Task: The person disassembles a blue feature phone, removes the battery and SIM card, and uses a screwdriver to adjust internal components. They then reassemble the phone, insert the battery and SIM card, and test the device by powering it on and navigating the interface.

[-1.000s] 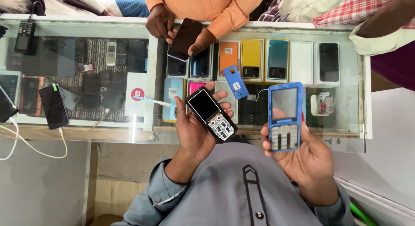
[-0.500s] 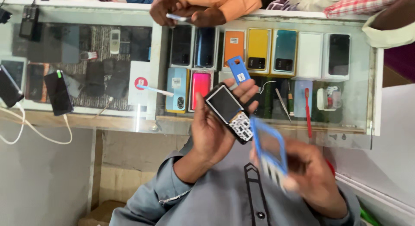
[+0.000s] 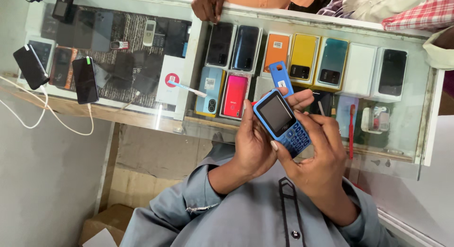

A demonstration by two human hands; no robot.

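A blue keypad phone (image 3: 283, 120) with a dark screen is held over the glass counter (image 3: 406, 129). My left hand (image 3: 253, 145) grips it from the left side and underneath. A small flat blue piece (image 3: 279, 77) sticks up from that hand's fingertips behind the phone. My right hand (image 3: 319, 155) holds the phone's lower end, with the thumb beside the keypad and the fingers wrapped over the right edge.
The glass case shows several phones and coloured phone boxes (image 3: 302, 55). Two dark phones (image 3: 85, 80) lie on charging cables at the left. A red-handled tool (image 3: 351, 131) lies on the glass at the right. Another person's hand (image 3: 208, 3) rests on the far edge.
My right hand brought the blue shell over to the black phone in my left hand. Both hands now hold one blue-cased phone, and the view has tilted.
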